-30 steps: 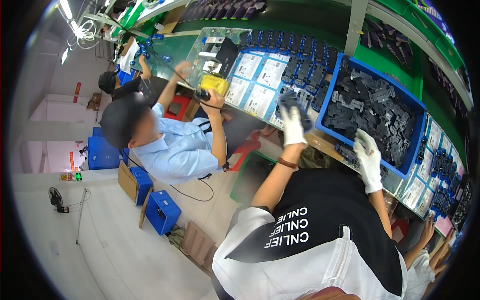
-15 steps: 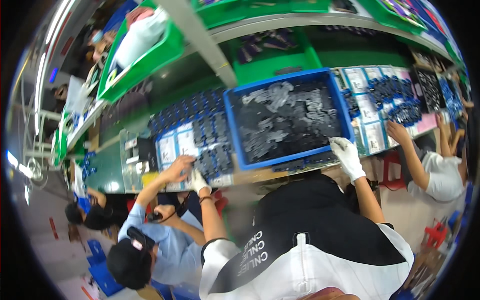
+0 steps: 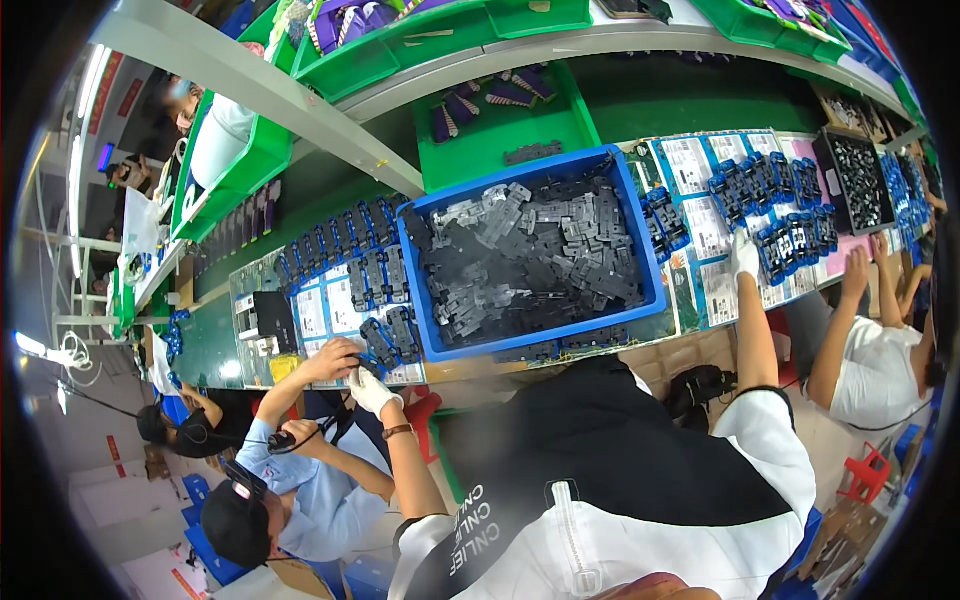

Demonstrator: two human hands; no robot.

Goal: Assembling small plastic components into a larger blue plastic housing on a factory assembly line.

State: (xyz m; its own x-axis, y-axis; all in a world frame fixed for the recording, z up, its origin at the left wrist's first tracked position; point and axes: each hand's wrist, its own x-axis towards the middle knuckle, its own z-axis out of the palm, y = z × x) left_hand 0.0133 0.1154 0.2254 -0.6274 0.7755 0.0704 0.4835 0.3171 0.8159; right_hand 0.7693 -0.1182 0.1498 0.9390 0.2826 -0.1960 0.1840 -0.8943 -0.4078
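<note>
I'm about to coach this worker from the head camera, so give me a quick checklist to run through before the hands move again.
1. Left hand gloved: ok, white glove.
2. Right hand gloved: ok, also white.
3. Left hand well clear of the co-worker's bare hand: not ok, the two are right beside each other.
4. Left hand's grip on a part: cannot tell, its fingertips are too small and partly hidden.
5. Right hand's grip: cannot tell; it is at the edge of the blue-and-black parts.
6. Blue bin stocked: ok, many black parts inside.
</note>
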